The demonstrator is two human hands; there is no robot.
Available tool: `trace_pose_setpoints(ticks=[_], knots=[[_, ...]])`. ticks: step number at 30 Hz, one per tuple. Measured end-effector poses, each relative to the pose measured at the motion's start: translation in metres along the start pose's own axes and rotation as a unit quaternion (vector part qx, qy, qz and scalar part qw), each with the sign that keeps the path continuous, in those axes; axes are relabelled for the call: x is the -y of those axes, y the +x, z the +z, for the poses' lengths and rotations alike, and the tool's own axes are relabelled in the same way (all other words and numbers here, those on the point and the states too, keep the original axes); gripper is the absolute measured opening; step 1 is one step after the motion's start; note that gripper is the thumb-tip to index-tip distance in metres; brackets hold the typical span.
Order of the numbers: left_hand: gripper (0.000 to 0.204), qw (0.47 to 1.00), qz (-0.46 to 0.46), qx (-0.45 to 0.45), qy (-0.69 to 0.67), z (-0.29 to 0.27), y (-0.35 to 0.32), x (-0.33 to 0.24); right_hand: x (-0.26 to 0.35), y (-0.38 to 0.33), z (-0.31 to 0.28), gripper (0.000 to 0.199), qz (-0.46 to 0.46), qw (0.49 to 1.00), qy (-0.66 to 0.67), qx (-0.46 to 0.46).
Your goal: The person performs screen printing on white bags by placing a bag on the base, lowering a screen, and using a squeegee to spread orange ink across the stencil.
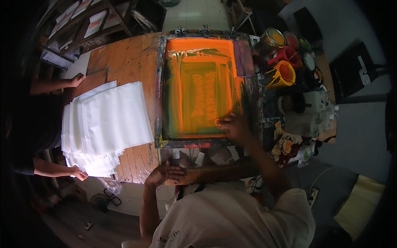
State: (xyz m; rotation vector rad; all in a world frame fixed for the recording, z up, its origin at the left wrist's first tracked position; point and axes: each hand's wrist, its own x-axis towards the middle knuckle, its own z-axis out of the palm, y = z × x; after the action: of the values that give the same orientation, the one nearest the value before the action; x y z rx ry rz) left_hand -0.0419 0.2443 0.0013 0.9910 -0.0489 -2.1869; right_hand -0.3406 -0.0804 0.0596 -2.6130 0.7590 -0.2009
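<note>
A screen-printing frame (158, 103) lies on the table before me, its mesh (202, 95) smeared with orange ink that is thickest along the far end. My right hand (235, 127) is over the near right part of the mesh, fingers closed around a small orange-stained wad (218, 123); its exact kind I cannot make out. At the table's front edge, just left of the frame's near side, rests my left hand (166, 174), fingers stretched out and holding nothing. Clamps (204, 29) stand at the frame's far edge.
Fanned white sheets (111, 120) lie left of the frame, between another person's hands (77, 79). Ink cans (276, 38), an orange-coated tub (285, 72) and crumpled rags (285, 144) crowd the right side. A rack (89, 33) with printed sheets stands far left.
</note>
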Motion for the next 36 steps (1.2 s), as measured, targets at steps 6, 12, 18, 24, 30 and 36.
trace_pose_setpoints(ticks=[6,12,18,24,30,36], knots=[[0.071,1.0,-0.003,-0.017,0.005,0.001,0.0,-0.001,0.02,0.036,0.032,0.025,0.013,0.978,0.011,-0.206],[0.072,1.0,0.012,-0.015,0.002,0.004,-0.003,0.001,0.013,0.041,0.02,0.03,-0.049,0.981,0.018,-0.186],[0.077,1.0,0.002,-0.008,0.019,0.002,-0.001,-0.001,0.011,0.071,0.051,0.029,-0.102,0.97,0.021,-0.22],[0.076,0.999,-0.003,-0.039,0.004,0.009,-0.004,-0.002,-0.037,0.109,0.025,0.027,-0.036,0.958,-0.031,-0.284],[0.083,0.999,-0.013,-0.02,0.023,0.011,-0.003,-0.007,-0.029,0.149,0.038,0.027,-0.024,0.968,-0.066,-0.24],[0.083,1.0,0.017,0.002,0.016,0.005,-0.004,-0.001,-0.024,0.131,0.037,0.034,0.036,0.964,-0.072,-0.254]])
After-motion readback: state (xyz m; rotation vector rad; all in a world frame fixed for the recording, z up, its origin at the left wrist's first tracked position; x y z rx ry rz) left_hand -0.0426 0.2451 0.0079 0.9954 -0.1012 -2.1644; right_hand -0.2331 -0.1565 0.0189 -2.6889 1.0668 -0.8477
